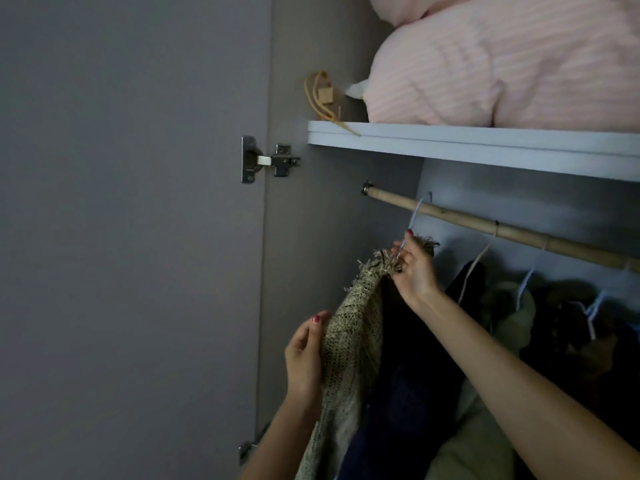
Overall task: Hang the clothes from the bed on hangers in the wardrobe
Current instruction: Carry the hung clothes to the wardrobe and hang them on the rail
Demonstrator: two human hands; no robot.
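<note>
A beige knitted garment with a frayed collar (pixel 349 344) hangs on a white hanger (pixel 415 211) whose hook is over the wooden rail (pixel 460 218) at its left end. My right hand (pixel 414 268) pinches the hanger's neck and the collar just under the rail. My left hand (pixel 304 355) rests against the garment's left shoulder edge with relaxed fingers. The hanger's arms are hidden inside the garment.
Dark and brownish clothes (pixel 568 327) hang on white hangers further right along the rail. A white shelf (pixel 485 142) above carries pink striped bedding (pixel 502 67) and a small wooden item (pixel 323 95). The open wardrobe door (pixel 131 237) with its hinge (pixel 268 161) stands at left.
</note>
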